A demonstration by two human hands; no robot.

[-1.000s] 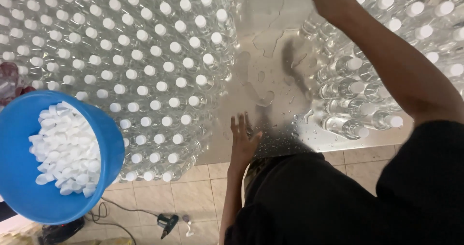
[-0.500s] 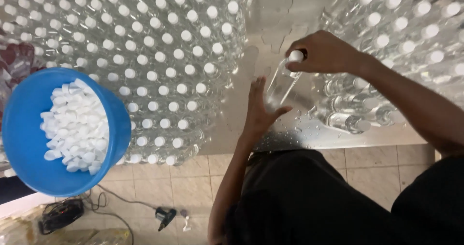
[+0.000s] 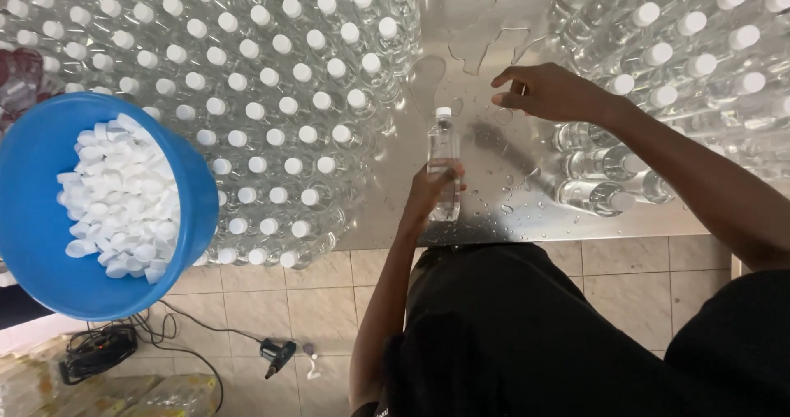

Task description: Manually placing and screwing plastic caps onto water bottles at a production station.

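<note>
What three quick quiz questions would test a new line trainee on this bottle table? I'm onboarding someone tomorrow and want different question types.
1. True or false: the left hand holds a capped clear bottle standing on the wet metal table.
2. What fills the blue bucket? A) white caps B) labels C) water
3. Fill in: the right hand is open above the table, holding ____.

Key:
1. True; its grip wraps the bottle's lower half.
2. A, the white caps.
3. Nothing; the fingers are spread beside the capped bottles on the right.
</note>
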